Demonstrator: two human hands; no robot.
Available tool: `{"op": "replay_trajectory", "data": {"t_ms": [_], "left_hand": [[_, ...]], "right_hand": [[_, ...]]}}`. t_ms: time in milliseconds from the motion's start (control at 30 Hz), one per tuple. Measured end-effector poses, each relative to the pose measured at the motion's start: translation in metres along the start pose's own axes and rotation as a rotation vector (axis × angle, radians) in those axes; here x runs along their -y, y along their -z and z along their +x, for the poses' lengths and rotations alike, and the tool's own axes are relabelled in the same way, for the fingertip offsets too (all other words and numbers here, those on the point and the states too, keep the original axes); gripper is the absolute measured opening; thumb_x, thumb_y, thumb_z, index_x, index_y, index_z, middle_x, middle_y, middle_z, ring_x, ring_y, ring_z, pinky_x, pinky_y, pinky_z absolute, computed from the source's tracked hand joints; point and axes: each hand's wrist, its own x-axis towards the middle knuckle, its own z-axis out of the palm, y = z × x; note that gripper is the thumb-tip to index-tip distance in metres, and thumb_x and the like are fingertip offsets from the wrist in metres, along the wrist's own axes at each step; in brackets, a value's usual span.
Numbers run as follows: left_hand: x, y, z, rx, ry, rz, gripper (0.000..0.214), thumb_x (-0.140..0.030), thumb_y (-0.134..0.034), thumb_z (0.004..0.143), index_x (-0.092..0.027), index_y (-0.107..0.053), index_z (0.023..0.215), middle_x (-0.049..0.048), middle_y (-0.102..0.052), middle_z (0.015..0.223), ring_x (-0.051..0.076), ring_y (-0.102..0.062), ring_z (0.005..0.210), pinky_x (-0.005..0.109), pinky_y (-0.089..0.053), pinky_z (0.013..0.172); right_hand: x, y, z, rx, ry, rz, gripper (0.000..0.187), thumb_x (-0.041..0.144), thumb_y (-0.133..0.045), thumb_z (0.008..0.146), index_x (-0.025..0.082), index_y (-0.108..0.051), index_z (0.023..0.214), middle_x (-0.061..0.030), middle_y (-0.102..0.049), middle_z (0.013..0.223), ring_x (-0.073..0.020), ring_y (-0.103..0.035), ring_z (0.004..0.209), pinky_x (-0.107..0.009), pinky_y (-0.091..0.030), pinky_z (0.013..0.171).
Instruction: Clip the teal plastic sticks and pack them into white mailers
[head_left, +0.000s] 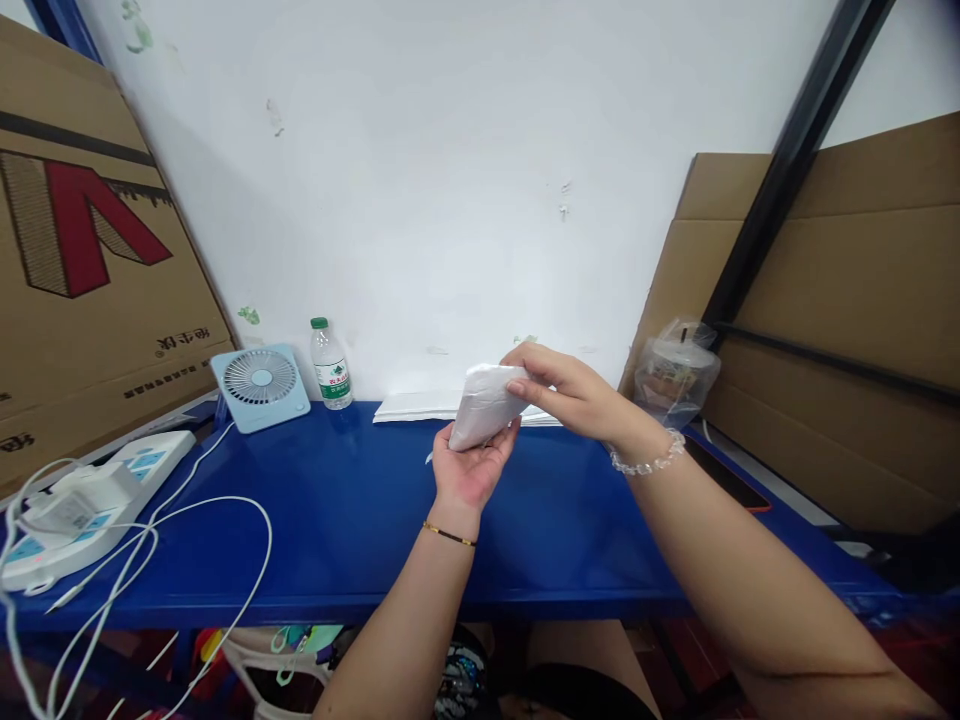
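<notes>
A flat white packet (487, 405), wrapped in what looks like creased paper or thin plastic, is held tilted above the middle of the table. My left hand (474, 468) supports it from below, palm up, with the fingers curled around its lower part. My right hand (562, 390) pinches its upper right corner between thumb and fingers. What is inside the packet is hidden. Just behind, a stack of white sheets (416, 405) lies along the wall, partly covered by the packet and my hands.
On the blue table (337, 530), a light-blue fan (261, 385) and a water bottle (331, 370) stand back left. A power strip (142, 465) with loose white cables lies left. A bagged cup (675, 375) and a dark flat device (724, 475) are right. Cardboard (862, 280) flanks both sides.
</notes>
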Motion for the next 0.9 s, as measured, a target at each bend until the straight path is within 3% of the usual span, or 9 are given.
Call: {"op": "replay_trajectory", "data": {"t_ms": [133,233,367,433,533,600,667,767,900], "left_hand": [[0.003,-0.001,0.005,-0.018,0.008,0.003,0.033,-0.022,-0.04,0.08,-0.012,-0.057,0.106,0.0167,-0.06,0.109,0.033,-0.058,0.107,0.049,-0.056,0.073],[0.003,0.002,0.011,-0.037,0.01,0.016,0.032,-0.02,-0.04,0.079,-0.012,-0.058,0.104,0.0166,-0.062,0.106,0.032,-0.06,0.103,0.048,-0.056,0.071],[0.002,0.007,0.018,-0.058,-0.043,0.033,0.026,-0.024,-0.042,0.08,-0.012,-0.059,0.096,0.0139,-0.064,0.093,0.026,-0.063,0.084,0.04,-0.056,0.061],[-0.001,0.009,0.022,-0.046,-0.036,0.04,0.031,-0.033,-0.044,0.081,-0.012,-0.058,0.099,0.0142,-0.063,0.094,0.026,-0.063,0.083,0.039,-0.056,0.061],[-0.011,0.01,0.033,-0.036,0.024,0.073,0.053,-0.052,-0.052,0.077,-0.013,-0.051,0.114,0.0174,-0.058,0.107,0.031,-0.06,0.097,0.053,-0.054,0.073],[-0.026,0.011,0.044,-0.032,0.031,0.116,0.069,-0.056,-0.057,0.073,-0.017,-0.041,0.126,0.0182,-0.053,0.114,0.033,-0.058,0.104,0.059,-0.05,0.079],[-0.046,0.016,0.057,-0.042,-0.004,0.143,0.08,-0.051,-0.059,0.073,-0.02,-0.023,0.138,0.0182,-0.049,0.119,0.032,-0.055,0.11,0.058,-0.05,0.081],[-0.075,0.032,0.075,-0.224,-0.108,0.17,0.087,-0.039,-0.055,0.078,-0.02,-0.001,0.144,0.0181,-0.047,0.12,0.028,-0.054,0.114,0.048,-0.054,0.08],[-0.094,0.054,0.09,-0.393,-0.187,0.198,0.079,-0.028,-0.049,0.083,-0.021,0.0,0.145,0.0177,-0.046,0.122,0.024,-0.054,0.114,0.037,-0.057,0.074]], "right_hand": [[-0.014,-0.012,-0.002,-0.243,-0.055,-0.055,0.031,0.038,-0.048,0.091,0.021,-0.049,0.116,-0.0081,-0.055,0.11,-0.0189,-0.055,0.093,-0.033,-0.045,0.08],[-0.025,-0.019,-0.007,-0.352,-0.002,-0.309,0.028,0.041,-0.049,0.089,0.024,-0.058,0.109,-0.0094,-0.052,0.119,-0.0248,-0.049,0.11,-0.042,-0.038,0.092],[-0.026,-0.026,-0.021,-0.03,0.145,-0.485,0.03,0.043,-0.045,0.09,0.025,-0.061,0.109,-0.0072,-0.062,0.104,-0.0224,-0.054,0.101,-0.04,-0.035,0.092],[-0.026,-0.028,-0.027,0.069,0.125,-0.491,0.032,0.04,-0.04,0.093,0.023,-0.06,0.112,-0.0066,-0.065,0.094,-0.0193,-0.056,0.089,-0.035,-0.039,0.084],[-0.048,-0.025,-0.031,-0.073,-0.117,-0.483,0.036,0.039,-0.034,0.095,0.019,-0.064,0.093,-0.0059,-0.063,0.078,-0.0167,-0.056,0.072,-0.028,-0.041,0.068],[-0.082,-0.017,-0.032,-0.3,-0.372,-0.459,0.04,0.044,-0.036,0.093,0.017,-0.063,0.081,-0.0045,-0.061,0.07,-0.0154,-0.054,0.064,-0.026,-0.041,0.061],[-0.126,-0.008,-0.034,-0.427,-0.611,-0.38,0.039,0.044,-0.037,0.091,0.014,-0.063,0.09,-0.0045,-0.063,0.073,-0.0144,-0.056,0.059,-0.024,-0.041,0.054],[-0.192,-0.001,-0.043,-0.329,-0.973,-0.383,0.038,0.038,-0.038,0.089,0.011,-0.063,0.098,-0.0067,-0.066,0.078,-0.0131,-0.059,0.055,-0.023,-0.041,0.052],[-0.242,-0.007,-0.058,-0.232,-1.086,-0.474,0.031,0.031,-0.05,0.082,0.006,-0.068,0.084,-0.0172,-0.068,0.079,-0.0229,-0.063,0.073,-0.029,-0.042,0.065]]}}
